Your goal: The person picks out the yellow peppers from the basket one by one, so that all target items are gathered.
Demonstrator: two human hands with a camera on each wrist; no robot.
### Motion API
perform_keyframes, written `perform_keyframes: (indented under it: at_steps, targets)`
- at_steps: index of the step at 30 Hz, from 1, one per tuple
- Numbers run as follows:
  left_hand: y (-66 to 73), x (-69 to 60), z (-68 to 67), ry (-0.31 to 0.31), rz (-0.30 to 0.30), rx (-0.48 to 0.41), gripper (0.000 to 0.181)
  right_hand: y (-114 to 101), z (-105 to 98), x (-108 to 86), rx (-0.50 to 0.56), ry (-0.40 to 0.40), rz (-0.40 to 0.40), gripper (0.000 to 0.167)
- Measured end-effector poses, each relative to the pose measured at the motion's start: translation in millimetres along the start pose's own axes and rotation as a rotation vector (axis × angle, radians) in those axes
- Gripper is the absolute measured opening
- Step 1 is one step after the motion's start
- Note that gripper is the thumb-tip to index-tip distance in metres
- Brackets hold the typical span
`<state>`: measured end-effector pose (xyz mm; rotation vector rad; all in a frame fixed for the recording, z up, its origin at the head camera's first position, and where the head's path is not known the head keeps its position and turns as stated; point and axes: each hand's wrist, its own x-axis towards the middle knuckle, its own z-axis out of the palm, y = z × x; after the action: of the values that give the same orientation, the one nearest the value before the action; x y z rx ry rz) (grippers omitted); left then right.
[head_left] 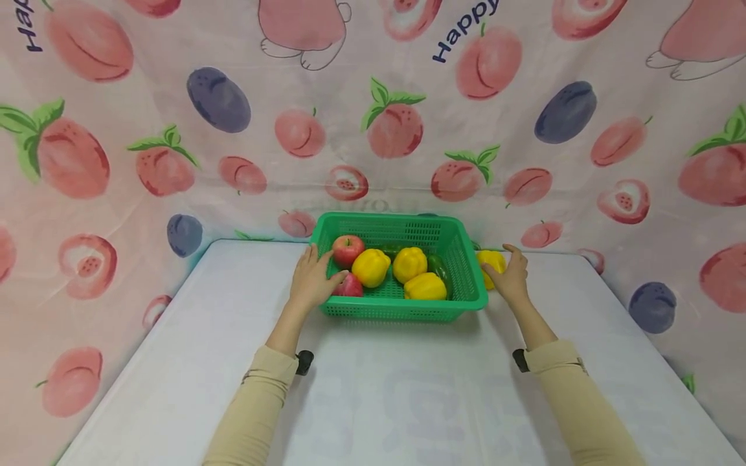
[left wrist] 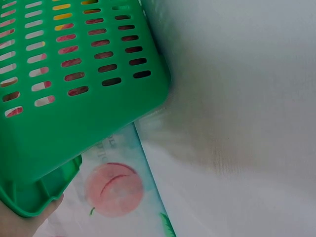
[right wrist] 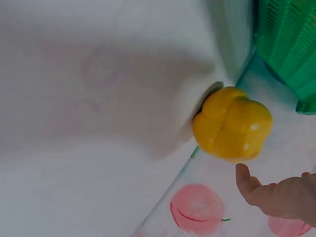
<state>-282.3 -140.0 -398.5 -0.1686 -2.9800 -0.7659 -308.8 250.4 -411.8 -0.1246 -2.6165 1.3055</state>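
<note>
A green plastic basket (head_left: 402,302) stands at the back of the white table, with fruit and vegetables inside. At its left end, my left hand (head_left: 311,278) holds the rim, thumb on the inner side. That thumb lies near a pinkish-red fruit (head_left: 351,286). Just right of the basket, a yellow bell pepper (right wrist: 231,126) rests on the table. Beside it is my right hand (head_left: 511,275), thumb and fingers spread about the pepper. In the right wrist view a fingertip (right wrist: 242,172) is close to the pepper; whether it touches, I cannot tell.
In the basket lie a red apple (head_left: 348,250), several yellow bell peppers (head_left: 371,268) and a dark green vegetable (head_left: 438,268). A fruit-print cloth (head_left: 350,155) hangs behind the white table (head_left: 402,388) and along its sides.
</note>
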Motion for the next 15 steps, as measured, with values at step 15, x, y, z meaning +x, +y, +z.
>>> perform_keyframes:
  at_steps: [15]
  targets:
    - [0.4,1.2,0.5,0.002,0.004,0.005,0.066,-29.6,3.1,-25.2,0.192,-0.022,-0.071,0.062]
